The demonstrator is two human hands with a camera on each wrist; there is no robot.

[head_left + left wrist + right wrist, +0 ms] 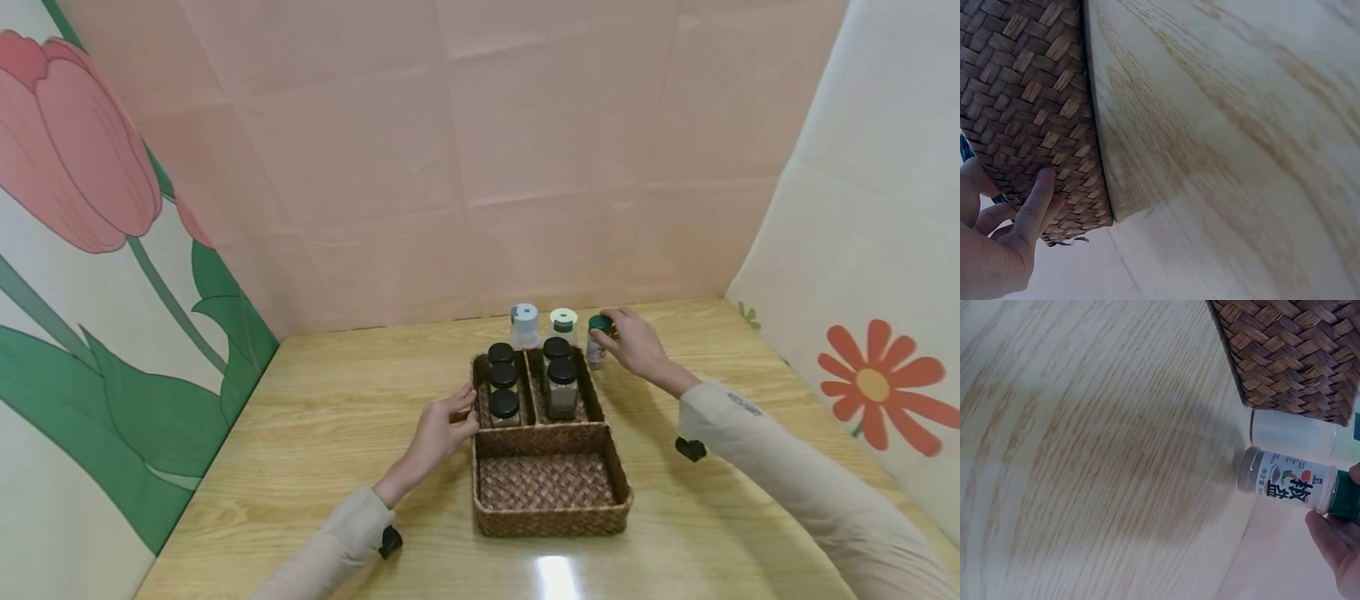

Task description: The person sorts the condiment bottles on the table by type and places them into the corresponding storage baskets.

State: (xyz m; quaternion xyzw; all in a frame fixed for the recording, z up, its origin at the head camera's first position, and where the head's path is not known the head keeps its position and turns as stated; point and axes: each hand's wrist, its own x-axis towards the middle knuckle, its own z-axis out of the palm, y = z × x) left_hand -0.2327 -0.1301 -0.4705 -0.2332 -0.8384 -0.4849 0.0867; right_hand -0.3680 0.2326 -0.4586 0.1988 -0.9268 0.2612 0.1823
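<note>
My left hand (437,429) holds the left rim of a brown woven basket (551,523), with fingertips against its outer wall in the left wrist view. My right hand (636,342) pinches the green cap of a spice bottle (1291,481), upright beside the basket's back right corner. White label and dark lettering face the right wrist camera. Inside the basket, three black-lidded jars (504,404) line the back left compartment, and two more black-lidded jars (562,387) stand in the back right one. The wide front compartment shows its woven floor.
Behind the basket stand a bottle with a pale blue cap (525,323) and another with a whitish-green cap (563,319). A pink backdrop (480,167) rises along the table's far edge. Flower-printed sheets (870,233) flank the wooden table (360,383).
</note>
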